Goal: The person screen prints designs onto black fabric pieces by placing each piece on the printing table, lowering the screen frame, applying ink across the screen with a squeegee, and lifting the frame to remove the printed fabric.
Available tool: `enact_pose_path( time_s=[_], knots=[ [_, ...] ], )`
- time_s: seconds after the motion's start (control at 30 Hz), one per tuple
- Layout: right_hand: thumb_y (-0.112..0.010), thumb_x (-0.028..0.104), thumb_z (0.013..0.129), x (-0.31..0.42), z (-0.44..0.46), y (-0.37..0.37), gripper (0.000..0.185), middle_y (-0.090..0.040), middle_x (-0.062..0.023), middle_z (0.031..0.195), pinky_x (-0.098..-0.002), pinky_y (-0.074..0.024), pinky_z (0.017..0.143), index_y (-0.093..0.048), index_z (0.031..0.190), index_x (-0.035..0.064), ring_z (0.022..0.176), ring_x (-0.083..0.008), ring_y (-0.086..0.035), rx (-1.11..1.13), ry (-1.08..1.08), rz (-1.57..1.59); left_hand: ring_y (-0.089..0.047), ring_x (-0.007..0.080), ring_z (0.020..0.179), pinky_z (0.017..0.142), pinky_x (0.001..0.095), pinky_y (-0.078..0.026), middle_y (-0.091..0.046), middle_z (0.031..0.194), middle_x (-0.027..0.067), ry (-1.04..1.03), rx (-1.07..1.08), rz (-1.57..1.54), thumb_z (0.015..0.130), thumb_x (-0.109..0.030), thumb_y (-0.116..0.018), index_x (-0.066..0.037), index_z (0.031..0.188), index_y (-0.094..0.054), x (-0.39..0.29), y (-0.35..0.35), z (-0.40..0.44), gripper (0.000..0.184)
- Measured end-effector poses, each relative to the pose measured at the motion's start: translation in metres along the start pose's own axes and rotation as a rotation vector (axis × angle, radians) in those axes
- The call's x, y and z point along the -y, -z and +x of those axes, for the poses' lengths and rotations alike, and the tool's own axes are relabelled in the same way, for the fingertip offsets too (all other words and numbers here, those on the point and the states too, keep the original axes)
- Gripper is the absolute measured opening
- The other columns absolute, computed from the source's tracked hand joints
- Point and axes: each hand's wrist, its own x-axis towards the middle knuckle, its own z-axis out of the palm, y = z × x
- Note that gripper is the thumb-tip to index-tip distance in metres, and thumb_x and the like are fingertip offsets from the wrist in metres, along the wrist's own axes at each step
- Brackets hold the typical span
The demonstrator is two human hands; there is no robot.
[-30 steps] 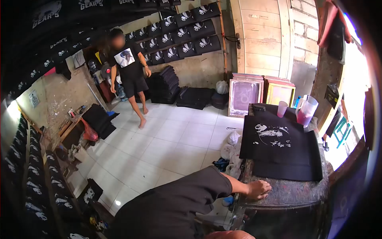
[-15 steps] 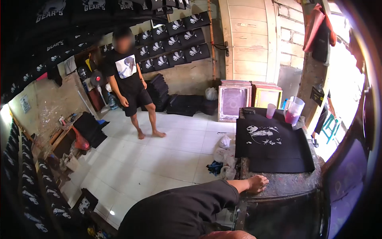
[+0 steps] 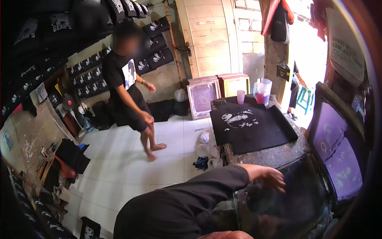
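Note:
My left hand [image 3: 272, 178] reaches in from the left in a short black sleeve [image 3: 199, 183]. Its fingers are loosely stretched out, with nothing in them, above a dark glossy panel [image 3: 286, 195]. Just beyond it, on the speckled bench [image 3: 278, 157], lies a black fabric sheet [image 3: 262, 137] bearing a white print [image 3: 238, 118]. A screen-printing frame [image 3: 338, 147] with purple mesh stands tilted up to the right of the panel. I cannot see my right hand. A blurred patch of skin at the bottom edge is too unclear to name.
A pink cup [image 3: 240, 97] and a jug of pink liquid [image 3: 263, 92] stand at the bench's far end. Framed screens [image 3: 203, 97] lean behind. Plastic bags [image 3: 207, 149] lie beside the bench. A co-worker [image 3: 127, 83] is on the tiled floor. Printed black pieces hang along the walls.
My left hand has lifted off the bench edge and moved over the dark panel. The co-worker has stepped closer, arms now bent. My view has turned right, showing more of the purple screen.

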Motion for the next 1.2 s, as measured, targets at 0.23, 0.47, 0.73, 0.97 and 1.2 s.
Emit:
enact_pose_path(
  time_s=[0.23,0.47,0.73,0.97,1.2],
  knots=[
    [-0.053,0.075,0.083,-0.033,-0.001,0.025,0.092,-0.063,-0.0301,0.115,-0.0421,-0.0433,0.100,-0.064,0.119,-0.0083,0.106,-0.0360,-0.062,-0.017,-0.066,-0.078,-0.068,0.0345,0.088,0.077,0.0441,-0.054,-0.070,0.096,0.0135,-0.027,-0.399,-0.548,0.088,-0.054,-0.061,-0.010,0.120,-0.061,-0.059,0.011,0.327,0.055],
    [-0.051,0.076,0.084,-0.061,0.030,0.032,0.094,-0.063,-0.0313,0.115,-0.0419,-0.0426,0.100,-0.064,0.118,-0.0108,0.106,-0.0364,-0.062,-0.018,-0.116,-0.114,-0.069,0.0338,0.093,0.077,0.0465,-0.057,-0.068,0.101,0.0133,0.711,-0.225,-0.447,0.084,-0.017,-0.062,-0.011,0.109,-0.069,0.044,-0.009,0.163,0.027],
    [-0.049,0.076,0.085,-0.044,0.043,0.034,0.096,-0.062,-0.0328,0.115,-0.0416,-0.0418,0.100,-0.065,0.116,-0.0137,0.105,-0.0368,-0.061,0.070,-0.220,-0.064,-0.055,0.0372,0.121,0.104,0.0439,-0.046,-0.057,0.128,0.0184,1.129,-0.395,-0.418,0.085,-0.022,-0.071,-0.003,0.126,-0.058,0.033,-0.085,-0.131,0.046],
    [-0.054,0.078,0.081,-0.041,0.035,0.037,0.101,-0.064,-0.0311,0.109,-0.0406,-0.0444,0.098,-0.064,0.115,-0.0160,0.101,-0.0337,-0.064,0.011,-0.117,-0.004,-0.054,0.0311,0.103,0.085,0.0432,-0.046,-0.053,0.112,0.0153,1.280,0.055,0.268,0.075,-0.031,-0.082,-0.003,0.134,-0.047,0.089,-0.033,-0.118,0.075],
    [-0.054,0.081,0.079,-0.056,0.038,0.024,0.102,-0.066,-0.0304,0.109,-0.0405,-0.0452,0.096,-0.066,0.112,-0.0147,0.098,-0.0332,-0.065,-0.045,-0.031,-0.022,-0.072,0.0346,0.088,0.074,0.0426,-0.062,-0.068,0.095,0.0192,1.344,0.234,0.068,0.084,-0.013,-0.067,0.000,0.106,-0.057,0.117,-0.088,-0.127,0.027]
  ],
)
